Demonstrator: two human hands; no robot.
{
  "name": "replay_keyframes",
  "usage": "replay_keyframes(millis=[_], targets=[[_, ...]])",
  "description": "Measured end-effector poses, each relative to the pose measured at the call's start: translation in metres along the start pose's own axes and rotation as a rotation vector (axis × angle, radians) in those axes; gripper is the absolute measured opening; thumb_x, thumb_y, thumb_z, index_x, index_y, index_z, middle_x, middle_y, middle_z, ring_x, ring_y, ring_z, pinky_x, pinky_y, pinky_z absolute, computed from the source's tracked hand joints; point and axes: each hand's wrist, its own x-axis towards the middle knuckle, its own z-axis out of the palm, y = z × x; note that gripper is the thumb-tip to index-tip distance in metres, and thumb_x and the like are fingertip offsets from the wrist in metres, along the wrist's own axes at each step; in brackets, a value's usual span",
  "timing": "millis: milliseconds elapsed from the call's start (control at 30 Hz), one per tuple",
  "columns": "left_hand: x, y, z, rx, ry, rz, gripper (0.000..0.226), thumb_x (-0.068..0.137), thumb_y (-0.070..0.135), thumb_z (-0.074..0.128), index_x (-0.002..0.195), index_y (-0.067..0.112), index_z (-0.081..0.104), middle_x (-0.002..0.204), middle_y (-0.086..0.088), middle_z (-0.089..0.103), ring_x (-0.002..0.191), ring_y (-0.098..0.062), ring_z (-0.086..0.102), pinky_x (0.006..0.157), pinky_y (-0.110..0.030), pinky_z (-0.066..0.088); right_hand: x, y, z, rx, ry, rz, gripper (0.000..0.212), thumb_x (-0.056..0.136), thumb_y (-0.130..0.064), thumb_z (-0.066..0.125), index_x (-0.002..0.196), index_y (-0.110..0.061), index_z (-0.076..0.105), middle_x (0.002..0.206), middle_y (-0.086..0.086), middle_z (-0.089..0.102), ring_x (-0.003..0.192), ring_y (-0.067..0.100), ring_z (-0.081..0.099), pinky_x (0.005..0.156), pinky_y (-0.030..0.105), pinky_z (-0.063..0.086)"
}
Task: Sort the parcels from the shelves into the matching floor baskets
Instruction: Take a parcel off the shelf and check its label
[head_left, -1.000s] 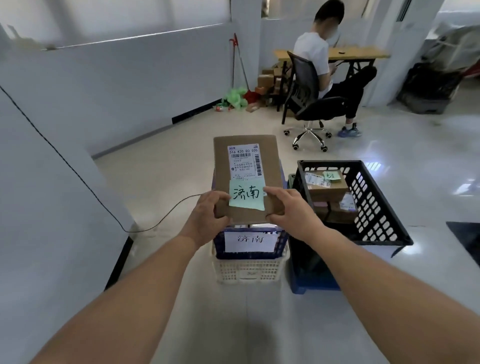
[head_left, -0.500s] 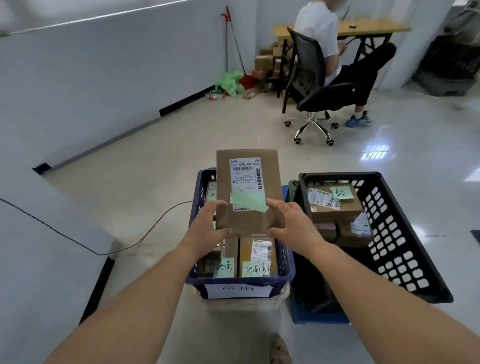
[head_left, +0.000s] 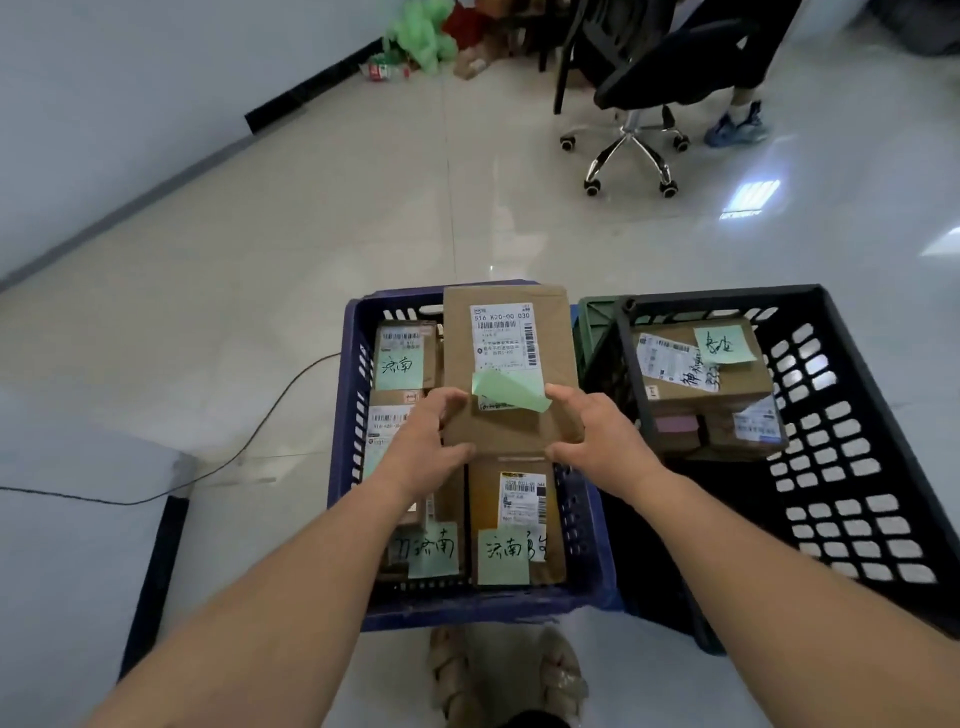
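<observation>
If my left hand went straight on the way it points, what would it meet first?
The brown parcel it grips; past that, the left hand would likely reach parcels in the blue basket; depth is unclear.

The parcel (head_left: 506, 358), held up before the baskets a second ago by the left hand (head_left: 423, 441) and right hand (head_left: 600, 436), now sits lower and flatter over the blue basket (head_left: 467, 610), its green note (head_left: 511, 393) curled over, handwriting hidden.
</observation>
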Motion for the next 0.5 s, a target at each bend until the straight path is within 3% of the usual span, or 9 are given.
replay_keyframes(millis=[200,300,500], targets=[[0.049,-0.039,0.005,0.029,-0.056,-0.037,0.059,0.085,0.009,0.067,0.136,0.021,0.040,0.143,0.002,0.042,0.130,-0.006,0.036,0.106,-0.020,0.027,0.051,0.021,0.030,-0.024,-0.042,0.081,0.074,0.085,-0.022,0.070,0.146,-0.036,0.030,0.138,0.003,0.042,0.120,0.018,0.045,0.098,0.026,0.037],[0.071,-0.056,0.008,0.039,-0.064,-0.047,0.059,0.086,0.009,0.066,0.137,0.021,0.039,0.144,0.003,0.041,0.126,-0.004,0.036,0.103,-0.020,0.026,0.073,0.029,0.043,-0.045,-0.052,0.106,0.075,0.085,-0.021,0.070,0.147,-0.035,0.029,0.138,0.004,0.042,0.120,0.020,0.046,0.097,0.028,0.038],[0.107,-0.084,0.013,0.082,-0.060,-0.086,0.061,0.087,0.013,0.067,0.140,0.021,0.038,0.146,0.003,0.041,0.134,-0.015,0.037,0.106,-0.026,0.029,0.116,0.040,0.061,-0.106,-0.091,0.137,0.077,0.086,-0.022,0.069,0.148,-0.036,0.024,0.142,0.007,0.038,0.124,0.024,0.046,0.097,0.031,0.039]])
